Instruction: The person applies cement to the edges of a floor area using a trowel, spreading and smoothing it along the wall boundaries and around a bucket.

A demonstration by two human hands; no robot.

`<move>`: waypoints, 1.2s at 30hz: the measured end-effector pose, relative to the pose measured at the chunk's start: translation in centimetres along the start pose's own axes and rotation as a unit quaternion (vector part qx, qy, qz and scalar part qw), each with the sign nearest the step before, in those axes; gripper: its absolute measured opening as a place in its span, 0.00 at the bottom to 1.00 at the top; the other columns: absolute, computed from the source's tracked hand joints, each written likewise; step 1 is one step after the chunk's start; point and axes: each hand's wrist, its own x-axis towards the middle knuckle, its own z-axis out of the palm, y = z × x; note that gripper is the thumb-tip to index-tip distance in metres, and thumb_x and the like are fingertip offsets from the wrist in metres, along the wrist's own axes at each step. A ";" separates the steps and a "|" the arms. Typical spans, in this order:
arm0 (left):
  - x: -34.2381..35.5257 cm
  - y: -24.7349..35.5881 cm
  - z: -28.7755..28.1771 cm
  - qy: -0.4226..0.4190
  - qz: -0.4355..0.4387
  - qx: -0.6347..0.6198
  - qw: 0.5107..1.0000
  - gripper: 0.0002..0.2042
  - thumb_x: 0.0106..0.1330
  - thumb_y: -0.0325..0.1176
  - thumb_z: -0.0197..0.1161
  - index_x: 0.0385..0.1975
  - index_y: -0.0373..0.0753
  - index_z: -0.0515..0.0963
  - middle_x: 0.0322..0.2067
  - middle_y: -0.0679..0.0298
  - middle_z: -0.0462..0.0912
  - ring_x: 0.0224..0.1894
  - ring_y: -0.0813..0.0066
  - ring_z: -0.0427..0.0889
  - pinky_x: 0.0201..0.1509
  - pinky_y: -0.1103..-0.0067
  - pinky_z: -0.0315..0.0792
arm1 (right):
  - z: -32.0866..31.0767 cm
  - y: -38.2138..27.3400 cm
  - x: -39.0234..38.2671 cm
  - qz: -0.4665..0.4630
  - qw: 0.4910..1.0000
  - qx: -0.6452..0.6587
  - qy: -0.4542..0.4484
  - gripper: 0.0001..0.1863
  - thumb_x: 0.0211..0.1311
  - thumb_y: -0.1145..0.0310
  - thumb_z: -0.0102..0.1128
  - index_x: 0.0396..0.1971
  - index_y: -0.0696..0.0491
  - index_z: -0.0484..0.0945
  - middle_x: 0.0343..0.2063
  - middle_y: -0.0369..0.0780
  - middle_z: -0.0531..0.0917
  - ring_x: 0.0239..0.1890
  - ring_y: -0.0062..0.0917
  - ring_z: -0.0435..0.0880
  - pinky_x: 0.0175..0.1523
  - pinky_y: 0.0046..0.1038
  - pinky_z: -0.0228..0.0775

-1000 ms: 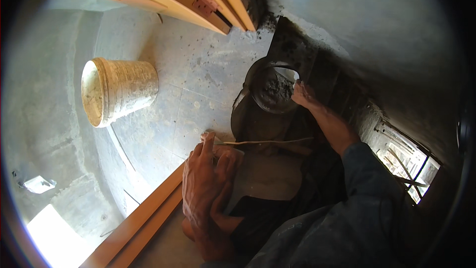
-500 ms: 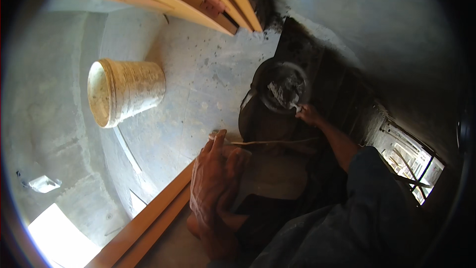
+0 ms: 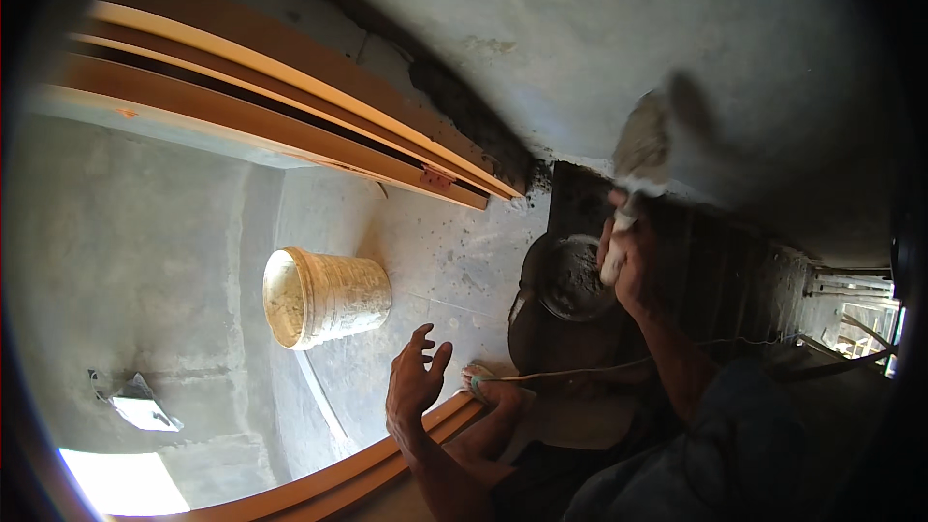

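Note:
My right hand [image 3: 633, 261] grips the pale handle of a trowel [image 3: 645, 140], raised beside the grey wall with its blade coated in grey mortar. The blade casts a shadow on the wall; whether the two touch is hard to tell. Below and left of that hand is a round dark pan [image 3: 577, 275] with grey mortar inside. My left hand [image 3: 416, 382] is open in the air above the orange frame's lower piece, fingers apart and holding nothing. Near it, a foot in a sandal [image 3: 488, 387] shows by the frame.
A mortar-stained bucket [image 3: 338, 298] lies on its side, its mouth facing left. An orange door frame [image 3: 290, 126] crosses the upper left, against the grey wall [image 3: 580, 29]. A thin cord [image 3: 580, 369] runs across the dark area below the pan. A bright opening [image 3: 855, 319] is at the right.
My right hand has lifted the trowel from the pan up to the wall, with mortar on its blade. My left hand now shows its fingers spread. The view has shifted, showing more of the frame and wall.

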 end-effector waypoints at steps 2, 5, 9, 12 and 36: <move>0.0 -0.2 0.3 0.008 0.001 0.003 1.000 0.26 0.67 0.44 0.62 0.61 0.37 0.69 0.48 0.43 0.81 0.47 0.51 0.84 0.49 0.64 0.77 | 2.0 -4.6 2.4 -0.156 0.984 -0.013 0.083 0.26 0.61 0.65 0.51 0.61 0.54 0.65 0.29 0.37 0.73 0.26 0.19 0.72 0.32 0.23 0.68; -0.7 -1.8 0.4 -0.005 -0.030 0.039 0.999 0.26 0.69 0.46 0.59 0.62 0.38 0.69 0.46 0.49 0.84 0.45 0.57 0.86 0.49 0.68 0.77 | 5.7 -7.5 6.3 -0.298 0.940 0.016 0.163 0.27 0.63 0.69 0.54 0.62 0.53 0.61 0.32 0.37 0.74 0.31 0.20 0.73 0.38 0.25 0.68; -1.0 -1.2 0.6 -0.038 -0.047 0.015 0.998 0.26 0.68 0.47 0.59 0.62 0.39 0.68 0.46 0.50 0.84 0.46 0.57 0.86 0.49 0.68 0.78 | 9.5 -8.5 10.4 -0.451 0.847 0.058 0.275 0.28 0.65 0.78 0.53 0.63 0.53 0.56 0.35 0.38 0.73 0.36 0.21 0.71 0.41 0.25 0.67; 0.1 -0.8 1.5 -0.040 -0.050 0.023 0.998 0.26 0.68 0.47 0.60 0.61 0.39 0.69 0.46 0.49 0.84 0.46 0.55 0.85 0.49 0.67 0.78 | 11.5 -1.6 13.5 -0.415 0.871 0.074 0.252 0.26 0.64 0.77 0.56 0.61 0.52 0.58 0.39 0.39 0.74 0.36 0.21 0.73 0.40 0.25 0.68; -1.4 -0.4 1.9 -0.029 -0.013 0.014 0.999 0.25 0.67 0.41 0.63 0.61 0.41 0.70 0.48 0.44 0.81 0.47 0.53 0.84 0.48 0.65 0.78 | -19.6 18.9 -4.7 0.207 0.668 -0.694 -0.170 0.21 0.60 0.61 0.56 0.50 0.57 0.73 0.35 0.55 0.83 0.41 0.54 0.82 0.46 0.50 0.75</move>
